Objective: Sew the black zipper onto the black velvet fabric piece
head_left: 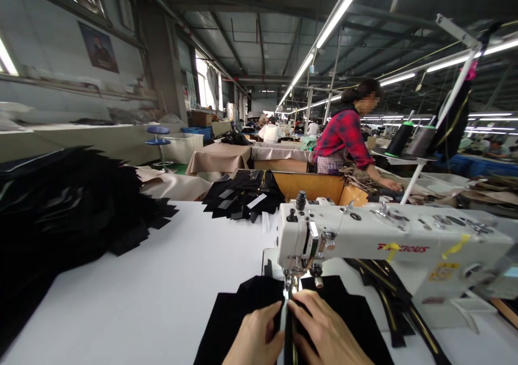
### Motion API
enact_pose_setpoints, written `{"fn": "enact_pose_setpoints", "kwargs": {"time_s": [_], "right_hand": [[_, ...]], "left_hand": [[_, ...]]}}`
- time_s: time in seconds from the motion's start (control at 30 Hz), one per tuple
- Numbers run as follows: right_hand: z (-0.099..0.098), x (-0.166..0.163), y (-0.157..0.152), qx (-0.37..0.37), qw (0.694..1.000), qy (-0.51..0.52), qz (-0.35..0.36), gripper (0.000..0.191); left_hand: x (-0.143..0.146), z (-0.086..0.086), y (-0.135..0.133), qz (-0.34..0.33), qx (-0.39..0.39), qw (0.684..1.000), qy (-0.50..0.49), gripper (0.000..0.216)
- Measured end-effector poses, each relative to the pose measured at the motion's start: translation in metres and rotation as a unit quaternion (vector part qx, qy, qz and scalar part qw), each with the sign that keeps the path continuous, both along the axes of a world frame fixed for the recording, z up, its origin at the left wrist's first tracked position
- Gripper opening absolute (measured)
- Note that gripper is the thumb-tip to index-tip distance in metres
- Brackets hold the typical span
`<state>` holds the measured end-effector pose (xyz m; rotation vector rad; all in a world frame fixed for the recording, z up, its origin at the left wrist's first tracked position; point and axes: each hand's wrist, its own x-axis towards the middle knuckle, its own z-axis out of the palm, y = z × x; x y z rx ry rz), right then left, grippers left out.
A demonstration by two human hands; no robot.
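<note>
My left hand (256, 337) lies flat on a black fabric piece (232, 313), fingers pressed just left of the presser foot (290, 289) of a white sewing machine (388, 249). To the right of the needle, my right hand (324, 330) presses down a second black fabric piece (348, 305), its fingertips right at the foot. Between the two hands a dark zipper strip (288, 338) runs toward me. Both hands rest on the cloth with fingers together; neither grips anything.
A big heap of black cut pieces (68, 208) covers the table's left side, and a smaller pile (243, 195) lies at the back. Loose zipper strips (394, 305) trail under the machine arm. A person in a red plaid shirt (343, 138) works at the station ahead. Thread cones (408, 138) stand on the right.
</note>
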<state>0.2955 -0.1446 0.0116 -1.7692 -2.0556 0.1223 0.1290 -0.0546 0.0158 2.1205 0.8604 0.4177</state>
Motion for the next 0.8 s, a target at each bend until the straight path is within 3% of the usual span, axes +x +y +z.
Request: {"fn": "enact_pose_setpoints", "kwargs": {"time_s": [0.1,0.2,0.3,0.4,0.53,0.7,0.8], "right_hand": [[-0.002,0.003,-0.004,-0.012,1.0,-0.018,0.003,0.057],[-0.006,0.004,-0.007,0.005,1.0,-0.014,-0.004,0.058],[-0.009,0.003,-0.007,0.054,0.999,-0.006,-0.004,0.046],[-0.01,0.003,-0.009,0.076,0.997,-0.026,0.014,0.036],[-0.017,0.006,-0.009,0.075,0.997,-0.025,0.019,0.039],[-0.034,0.008,-0.006,0.166,0.985,0.025,0.026,0.038],[-0.036,0.008,-0.005,0.179,0.983,0.03,0.027,0.038]], "left_hand": [[0.003,-0.006,-0.002,-0.035,0.03,0.999,-0.025,0.025],[-0.001,-0.008,0.001,-0.081,0.142,0.987,0.005,0.033],[-0.01,-0.013,0.008,-0.13,0.276,0.951,0.043,0.031],[-0.016,-0.025,0.015,-0.174,0.359,0.915,0.063,0.049],[-0.019,-0.037,0.021,-0.164,0.445,0.88,0.039,0.054],[-0.015,-0.031,0.028,-0.156,0.51,0.846,-0.031,0.062],[-0.012,-0.027,0.031,-0.162,0.534,0.829,-0.027,0.061]]}}
